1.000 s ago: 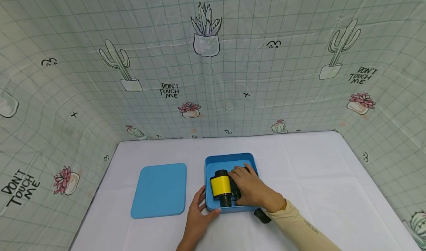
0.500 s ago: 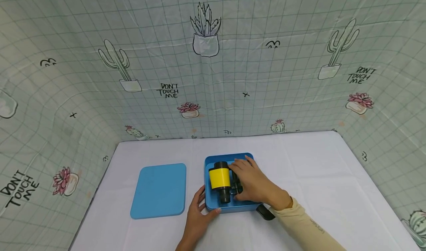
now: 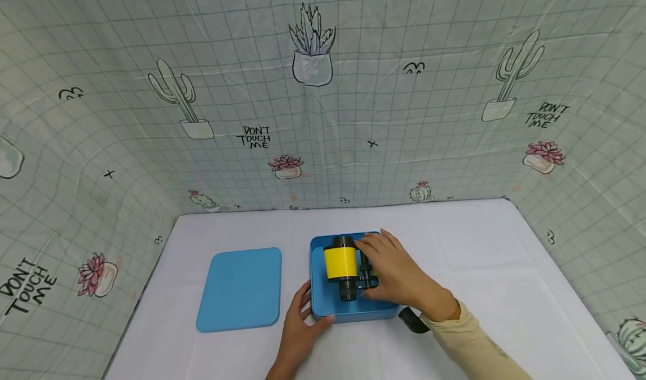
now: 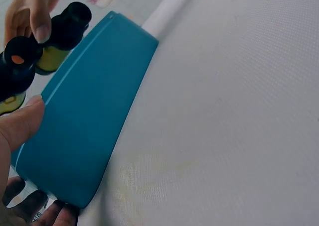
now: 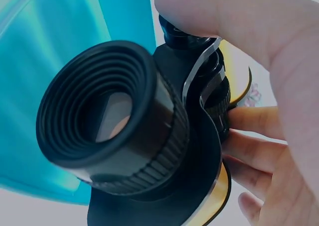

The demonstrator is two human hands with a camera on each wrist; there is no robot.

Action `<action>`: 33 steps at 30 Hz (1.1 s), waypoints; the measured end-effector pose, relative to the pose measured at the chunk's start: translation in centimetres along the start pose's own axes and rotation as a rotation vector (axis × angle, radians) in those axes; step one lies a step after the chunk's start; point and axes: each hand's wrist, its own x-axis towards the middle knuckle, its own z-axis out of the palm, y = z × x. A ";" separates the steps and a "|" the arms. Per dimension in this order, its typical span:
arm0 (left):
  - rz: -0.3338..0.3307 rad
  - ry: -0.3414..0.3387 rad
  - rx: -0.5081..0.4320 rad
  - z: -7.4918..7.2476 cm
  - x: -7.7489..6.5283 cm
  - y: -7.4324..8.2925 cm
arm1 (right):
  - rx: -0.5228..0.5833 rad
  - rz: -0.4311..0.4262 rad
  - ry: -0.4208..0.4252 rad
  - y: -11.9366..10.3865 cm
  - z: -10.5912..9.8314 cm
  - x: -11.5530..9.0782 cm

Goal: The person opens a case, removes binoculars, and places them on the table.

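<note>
Yellow-and-black binoculars point(image 3: 341, 263) are held over the blue box point(image 3: 348, 316) by my right hand point(image 3: 398, 273). In the right wrist view, thumb and fingers grip the middle of the binoculars point(image 5: 164, 156) around the hinge, with an eyepiece facing the camera. My left hand point(image 3: 301, 329) grips the box's front left corner, thumb at the rim and fingers along the side. The left wrist view shows both eyepieces of the binoculars point(image 4: 70, 29) above the rim of the box point(image 4: 94, 106). The right hand covers much of the far barrel in the head view.
A flat blue lid point(image 3: 239, 290) lies on the white table point(image 3: 469, 240) left of the box. A black device point(image 3: 414, 320) sits by the right wrist. Cloth printed with cacti point(image 3: 313, 122) hangs around the back and sides.
My right hand has lifted the binoculars and shifted them away from me and to the right, showing more of the box floor. The left hand and box have stayed in place.
</note>
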 end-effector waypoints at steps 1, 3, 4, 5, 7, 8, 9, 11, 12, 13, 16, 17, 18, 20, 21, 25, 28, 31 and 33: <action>0.004 -0.001 -0.001 0.0 0.0 0.0 | 0.002 0.009 -0.002 0.2 -0.1 -0.2; 0.012 -0.001 -0.002 0.0 0.1 -0.1 | 0.002 0.026 -0.006 0.5 -0.2 -0.5; 0.017 -0.001 0.000 0.1 0.1 -0.1 | 0.004 0.033 -0.005 0.8 -0.3 -0.7; 0.021 -0.001 0.001 0.1 0.1 -0.1 | 0.009 0.040 0.000 1.0 -0.4 -0.9; 0.027 -0.003 0.001 0.1 0.1 -0.2 | 0.013 0.050 0.015 1.6 -0.5 -1.3; 0.027 -0.004 0.002 0.1 0.2 -0.2 | 0.014 0.052 0.023 1.9 -0.6 -1.5; 0.026 -0.007 0.002 0.1 0.2 -0.2 | 0.013 0.056 0.032 2.2 -0.7 -1.8; 0.022 -0.014 0.000 0.1 0.2 -0.3 | 0.011 0.068 0.048 2.9 -0.8 -2.3; 0.022 -0.018 -0.002 0.0 0.2 -0.3 | 0.010 0.078 0.053 3.3 -0.8 -2.6; 0.017 -0.021 -0.005 0.0 0.3 -0.3 | 0.009 0.086 0.058 3.6 -0.9 -2.9; 0.027 -0.025 -0.010 0.0 0.4 -0.2 | -0.004 0.121 0.065 4.6 -1.1 -3.7; 0.033 -0.026 -0.013 0.0 0.4 -0.2 | -0.006 0.133 0.065 5.0 -1.3 -3.9; 0.038 -0.027 -0.015 0.0 0.4 -0.2 | -0.006 0.142 0.066 5.3 -1.4 -4.1; 0.044 -0.031 -0.022 0.0 0.5 -0.2 | -0.019 0.159 0.067 6.1 -1.6 -4.5; 0.041 -0.032 -0.022 0.0 0.5 -0.2 | -0.021 0.166 0.068 6.5 -1.6 -4.7; 0.043 -0.039 -0.033 -0.2 0.5 -0.2 | -0.034 0.194 0.068 8.2 -1.9 -5.4; 0.042 -0.047 -0.047 -0.5 -0.1 1.5 | -0.041 0.214 0.060 9.6 -1.9 -5.8; 0.047 -0.051 -0.063 -0.6 -0.2 2.2 | -0.052 0.224 0.051 11.0 -2.0 -6.4; 0.052 -0.051 -0.051 -0.5 0.0 1.8 | -0.053 0.221 0.047 12.0 -2.1 -6.8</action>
